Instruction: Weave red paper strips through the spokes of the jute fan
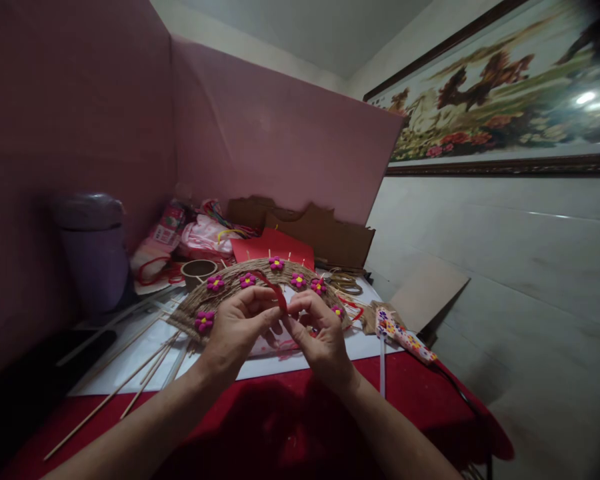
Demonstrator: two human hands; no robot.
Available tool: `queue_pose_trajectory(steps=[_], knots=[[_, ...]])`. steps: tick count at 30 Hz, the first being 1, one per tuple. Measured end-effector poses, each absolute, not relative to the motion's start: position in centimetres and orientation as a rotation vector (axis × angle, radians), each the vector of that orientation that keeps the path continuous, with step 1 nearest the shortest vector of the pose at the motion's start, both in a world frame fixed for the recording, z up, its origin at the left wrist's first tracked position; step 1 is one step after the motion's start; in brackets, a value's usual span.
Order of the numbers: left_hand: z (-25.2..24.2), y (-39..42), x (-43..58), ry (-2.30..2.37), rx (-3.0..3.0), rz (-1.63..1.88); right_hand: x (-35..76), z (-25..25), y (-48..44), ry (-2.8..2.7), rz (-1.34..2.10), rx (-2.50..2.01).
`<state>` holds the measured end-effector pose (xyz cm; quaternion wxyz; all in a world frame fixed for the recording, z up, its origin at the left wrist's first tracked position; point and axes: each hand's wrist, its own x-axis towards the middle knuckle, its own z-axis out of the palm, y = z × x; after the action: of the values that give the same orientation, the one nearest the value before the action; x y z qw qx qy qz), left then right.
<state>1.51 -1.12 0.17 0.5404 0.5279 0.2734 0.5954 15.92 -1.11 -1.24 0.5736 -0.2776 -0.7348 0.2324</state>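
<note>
Both my hands meet over the table, pinching a red pipe cleaner [279,293] between their fingertips. My left hand [240,327] grips it from the left, and its free end curves up and away to the left. Close beside, my right hand [323,337] has thumb and forefinger closed on the same piece. Just behind lies a curved, fan-like panel [183,317] wrapped in brown twine, set with several magenta flowers [215,283] with yellow centres. Thin sticks show along its upper edge. My hands hide part of its lower middle.
A flower-patterned glue gun [405,340] lies right, near scissors [347,283]. Thin wooden sticks [125,377] spread left over white sheets. Behind are a tape roll [199,268], bagged craft supplies [205,237], red card [275,245] and cardboard [347,243]. A purple bin [94,260] stands left.
</note>
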Motion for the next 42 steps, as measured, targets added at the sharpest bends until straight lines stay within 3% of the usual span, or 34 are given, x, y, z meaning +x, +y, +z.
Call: queue_pose_trajectory(steps=[15,42], knots=[[0.40,-1.27,1.46,0.610,1.324,1.384,15.69,-1.15,-0.55,-1.435,1.038,-0.548],[0.33,-0.99,1.15,0.680,1.034,1.247,15.88,-1.52,-0.45,-1.583,0.899,-0.680]])
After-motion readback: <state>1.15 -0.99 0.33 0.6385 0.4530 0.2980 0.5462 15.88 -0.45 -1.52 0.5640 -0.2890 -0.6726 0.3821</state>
